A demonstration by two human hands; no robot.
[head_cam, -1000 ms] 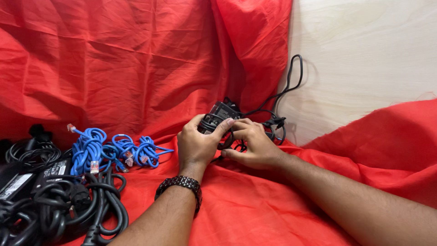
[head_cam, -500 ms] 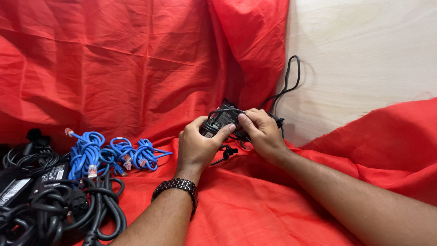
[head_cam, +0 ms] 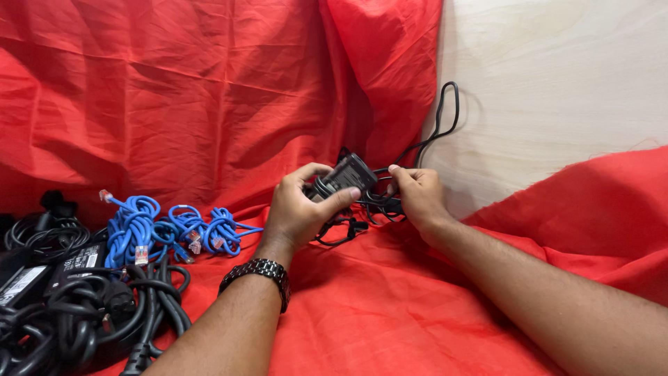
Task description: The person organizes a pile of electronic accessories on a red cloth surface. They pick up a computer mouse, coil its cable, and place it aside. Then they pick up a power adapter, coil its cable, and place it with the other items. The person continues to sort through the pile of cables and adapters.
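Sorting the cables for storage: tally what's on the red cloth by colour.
Blue coiled cables: 3
Black power adapter with cord, held by left hand and right hand: 1
Black cable pile: 1, pieces uncountable
Total: 5

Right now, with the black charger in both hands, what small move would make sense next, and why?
Probably draw in the slack: the left hand grips the black charger with cord already wound on it, while the right hand pinches the cord, whose loose loop stands up against the pale wall. I'd guess one more turn round the charger takes that loop up.
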